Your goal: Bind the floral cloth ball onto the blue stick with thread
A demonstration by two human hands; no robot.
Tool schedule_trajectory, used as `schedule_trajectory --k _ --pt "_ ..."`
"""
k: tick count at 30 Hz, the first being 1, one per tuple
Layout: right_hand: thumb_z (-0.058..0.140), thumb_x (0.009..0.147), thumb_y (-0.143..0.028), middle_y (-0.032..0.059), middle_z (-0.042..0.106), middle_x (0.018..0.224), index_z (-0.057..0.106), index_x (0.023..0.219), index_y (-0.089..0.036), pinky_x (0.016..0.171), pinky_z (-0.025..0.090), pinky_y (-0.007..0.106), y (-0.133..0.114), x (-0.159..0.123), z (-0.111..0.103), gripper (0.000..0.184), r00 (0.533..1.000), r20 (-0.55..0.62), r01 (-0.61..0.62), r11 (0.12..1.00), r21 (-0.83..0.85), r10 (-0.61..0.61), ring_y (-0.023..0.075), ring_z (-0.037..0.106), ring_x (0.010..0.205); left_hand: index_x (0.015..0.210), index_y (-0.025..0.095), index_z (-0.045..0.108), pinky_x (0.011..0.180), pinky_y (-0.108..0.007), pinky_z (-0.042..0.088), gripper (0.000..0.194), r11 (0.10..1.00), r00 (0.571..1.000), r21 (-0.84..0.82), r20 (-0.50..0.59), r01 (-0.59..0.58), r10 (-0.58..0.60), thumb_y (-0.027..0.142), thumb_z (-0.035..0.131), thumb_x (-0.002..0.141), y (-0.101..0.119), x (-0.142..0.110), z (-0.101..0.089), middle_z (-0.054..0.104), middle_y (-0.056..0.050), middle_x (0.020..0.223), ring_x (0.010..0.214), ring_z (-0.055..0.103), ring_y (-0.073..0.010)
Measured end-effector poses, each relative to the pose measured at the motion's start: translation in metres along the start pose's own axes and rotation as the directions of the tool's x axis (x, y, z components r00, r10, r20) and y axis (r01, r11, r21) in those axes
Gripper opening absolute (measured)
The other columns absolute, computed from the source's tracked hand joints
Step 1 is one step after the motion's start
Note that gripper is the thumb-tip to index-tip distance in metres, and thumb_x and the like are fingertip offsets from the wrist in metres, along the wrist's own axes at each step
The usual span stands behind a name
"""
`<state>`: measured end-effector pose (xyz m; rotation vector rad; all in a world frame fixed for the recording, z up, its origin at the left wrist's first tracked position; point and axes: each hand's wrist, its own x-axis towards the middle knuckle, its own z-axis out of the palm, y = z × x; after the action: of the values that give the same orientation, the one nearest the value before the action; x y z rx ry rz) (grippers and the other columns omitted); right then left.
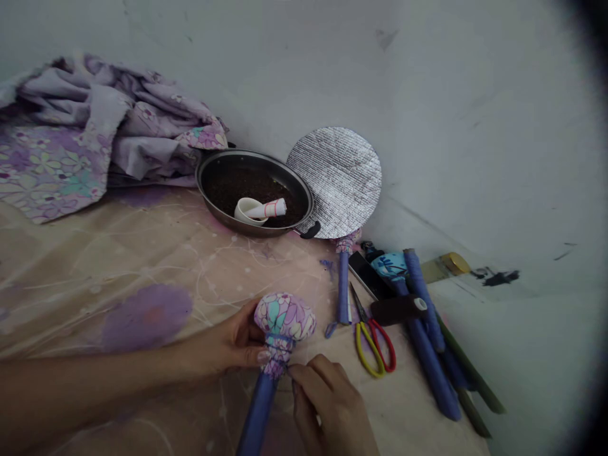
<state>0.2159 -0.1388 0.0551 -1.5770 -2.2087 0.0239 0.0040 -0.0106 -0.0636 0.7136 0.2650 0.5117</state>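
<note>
A padded mallet (285, 316) tilts in front of me, with a floral cloth head and a long blue-wrapped handle. My left hand (247, 335) closes around its gathered neck, thumb pressed on the cloth just below the round head. Dark cord or thread circles that neck in several turns. Fingers of my right hand (327, 392) pinch together at the bottom of the gathered cloth, where it meets the handle. Whatever lies between those fingertips is too small to make out, possibly the end of the cord.
Yellow-and-red-handled scissors (375, 348) lie to the right, beside a dark thread spool (396, 309) and several blue-wrapped sticks (432, 367). Another mallet (343, 285) rests near a silver foil disc (342, 180). A pan (204, 202) of dark grains holds a white cup (242, 209). Floral fabric (90, 133) is heaped left.
</note>
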Motion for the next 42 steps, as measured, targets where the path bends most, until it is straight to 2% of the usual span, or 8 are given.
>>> schedule_trajectory --k 4,8,13,17,21,26,34,42 --pt "0.056 0.102 0.005 0.0009 0.081 0.086 0.081 0.101 -0.028 0.069 0.066 0.025 -0.001 -0.002 0.001 0.041 1.0 0.008 -0.021 1.0 0.0 0.021 0.0206 0.083 0.071 0.177 0.035 0.054 0.103 -0.036 0.069 0.105 0.999 1.0 0.044 0.019 -0.002 0.001 0.046 0.113 0.091 0.014 -0.002 0.011 0.087 -0.006 0.14 0.118 0.086 -0.0241" --pt "0.057 0.102 0.006 0.0018 0.082 0.09 0.083 0.107 -0.028 0.073 0.067 0.025 -0.003 -0.004 0.003 0.043 0.999 -0.008 -0.041 0.999 0.035 0.041 0.0216 0.084 0.077 0.172 0.035 0.062 0.106 -0.037 0.068 0.09 0.998 1.0 0.064 0.016 -0.012 0.011 0.04 0.109 0.096 0.021 -0.005 0.018 0.088 -0.002 0.139 0.122 0.086 -0.0256" --pt "0.058 0.106 0.003 0.0012 0.083 0.092 0.081 0.112 -0.029 0.078 0.069 0.03 -0.003 -0.005 0.011 0.04 0.997 -0.043 -0.064 0.997 0.049 0.066 0.0234 0.084 0.081 0.177 0.04 0.058 0.097 -0.037 0.071 0.101 0.999 0.999 0.024 0.02 -0.041 0.04 0.041 0.112 0.091 0.005 0.0 0.004 0.091 -0.005 0.138 0.115 0.089 -0.0267" --pt "0.057 0.107 0.003 0.0003 0.082 0.092 0.075 0.112 -0.029 0.077 0.067 0.03 0.003 -0.005 0.018 0.038 0.997 -0.056 -0.051 0.997 0.052 0.054 0.0232 0.083 0.08 0.182 0.042 0.054 0.1 -0.038 0.07 0.104 0.999 0.999 0.019 0.025 -0.042 0.042 0.041 0.109 0.095 -0.004 0.001 -0.004 0.092 -0.001 0.134 0.117 0.09 -0.0279" --pt "0.055 0.109 0.003 -0.0001 0.082 0.094 0.074 0.114 -0.029 0.076 0.066 0.028 0.008 -0.006 0.021 0.038 0.999 -0.044 -0.009 0.997 0.071 0.012 0.0222 0.082 0.078 0.184 0.039 0.051 0.099 -0.035 0.071 0.11 0.999 0.999 0.008 0.008 -0.035 0.035 0.042 0.111 0.092 -0.005 -0.001 -0.005 0.092 -0.002 0.132 0.116 0.09 -0.0273" --pt "0.057 0.112 -0.001 0.0022 0.084 0.099 0.081 0.114 -0.031 0.081 0.068 0.029 0.005 -0.01 0.026 0.038 0.987 0.009 -0.161 0.978 0.136 0.161 0.0244 0.083 0.085 0.186 0.035 0.046 0.099 -0.032 0.072 0.106 0.997 0.994 -0.022 0.076 -0.074 0.076 0.038 0.106 0.099 -0.004 -0.001 -0.004 0.091 -0.006 0.14 0.118 0.09 -0.0256" --pt "0.057 0.115 -0.001 0.0029 0.085 0.104 0.084 0.117 -0.031 0.085 0.066 0.028 0.006 -0.012 0.028 0.04 0.977 0.049 -0.212 0.948 0.237 0.207 0.0242 0.086 0.093 0.183 0.036 0.053 0.096 -0.03 0.07 0.102 0.994 0.993 -0.04 0.069 -0.098 0.1 0.04 0.108 0.098 -0.011 0.003 -0.007 0.09 -0.007 0.149 0.122 0.089 -0.0267" --pt "0.059 0.115 0.0 0.0013 0.085 0.106 0.083 0.117 -0.032 0.086 0.065 0.024 0.004 -0.01 0.024 0.04 0.983 0.013 -0.185 0.962 0.202 0.186 0.0227 0.085 0.094 0.184 0.036 0.054 0.096 -0.031 0.07 0.103 0.994 0.993 -0.056 0.062 -0.095 0.098 0.039 0.109 0.096 -0.01 0.002 -0.006 0.092 -0.004 0.134 0.119 0.089 -0.0268"
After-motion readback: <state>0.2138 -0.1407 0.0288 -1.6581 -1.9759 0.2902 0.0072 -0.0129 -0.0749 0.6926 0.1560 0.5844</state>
